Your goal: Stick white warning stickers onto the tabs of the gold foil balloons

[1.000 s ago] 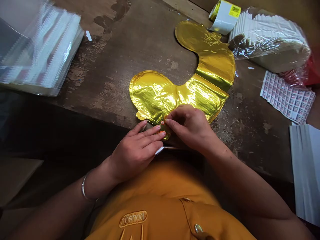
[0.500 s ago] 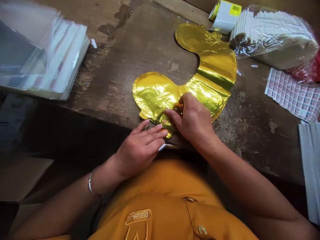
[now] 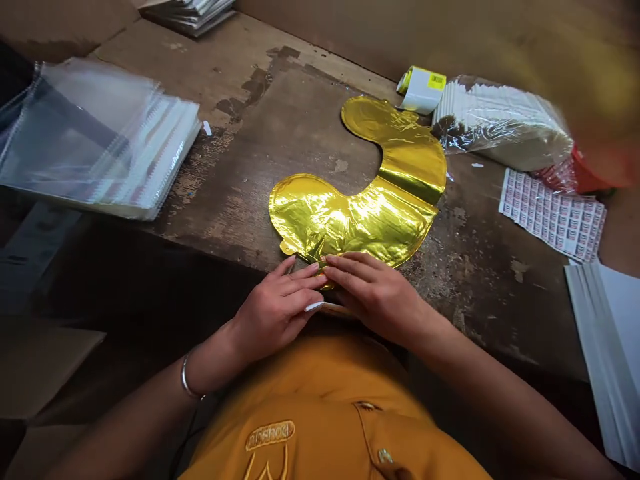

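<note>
Our left hand [image 3: 277, 310] and right hand [image 3: 375, 297] lie w/ fingers flat, no pinch seen, on the tip of the gold foil balloon [image 3: 350, 223]; nails cld rip it.

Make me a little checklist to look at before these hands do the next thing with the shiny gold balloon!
1. Curved gold foil balloon lying on the worn brown wooden bench: ok.
2. Left hand and right hand both at its lower edge: ok.
3. Foil smooth: not ok, creases show.
4. Small foil end sealed: cannot tell, the hands hide it.
5. White printed label sheet lying apart from the balloon: ok.
</note>
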`<state>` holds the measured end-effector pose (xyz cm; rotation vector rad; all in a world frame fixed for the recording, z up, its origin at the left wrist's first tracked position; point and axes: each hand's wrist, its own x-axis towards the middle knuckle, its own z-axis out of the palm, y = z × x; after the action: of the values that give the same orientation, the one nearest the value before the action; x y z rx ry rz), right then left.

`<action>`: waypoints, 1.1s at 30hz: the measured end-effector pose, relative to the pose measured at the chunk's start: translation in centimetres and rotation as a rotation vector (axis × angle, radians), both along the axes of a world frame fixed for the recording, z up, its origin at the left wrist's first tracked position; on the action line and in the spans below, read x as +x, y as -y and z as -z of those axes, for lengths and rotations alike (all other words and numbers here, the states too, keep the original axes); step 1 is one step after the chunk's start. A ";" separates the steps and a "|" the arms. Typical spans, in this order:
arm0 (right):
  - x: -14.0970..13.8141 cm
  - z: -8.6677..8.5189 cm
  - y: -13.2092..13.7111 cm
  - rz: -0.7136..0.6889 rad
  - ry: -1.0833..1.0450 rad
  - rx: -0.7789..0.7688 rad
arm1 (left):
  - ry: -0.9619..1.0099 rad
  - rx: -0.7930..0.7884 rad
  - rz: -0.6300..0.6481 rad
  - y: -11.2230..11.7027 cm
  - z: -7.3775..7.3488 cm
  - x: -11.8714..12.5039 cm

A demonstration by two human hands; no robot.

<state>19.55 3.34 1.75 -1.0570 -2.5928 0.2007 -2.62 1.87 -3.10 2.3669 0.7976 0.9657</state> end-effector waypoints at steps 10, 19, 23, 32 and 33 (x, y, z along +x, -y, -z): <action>0.1 0.4 -1.3 0.173 -0.140 -0.145 | 0.143 -0.050 -0.091 0.1 -1.7 -0.7; 1.3 -1.9 -5.6 0.285 -0.371 -1.046 | -0.110 0.120 -0.075 -1.2 -3.8 -0.7; 1.2 -1.4 -5.8 0.273 -0.459 -1.118 | -0.133 0.131 0.070 -1.9 -4.5 0.1; -0.1 -0.3 -4.6 0.391 -0.406 -0.625 | -0.424 0.120 0.198 -3.4 -4.2 1.7; 0.0 -0.2 -4.2 0.374 -0.367 -0.499 | -0.428 0.081 0.207 -3.4 -4.1 1.6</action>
<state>19.52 7.49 1.96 -1.4817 -2.0148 0.8870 -0.99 5.32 1.00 2.7056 0.6499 0.4186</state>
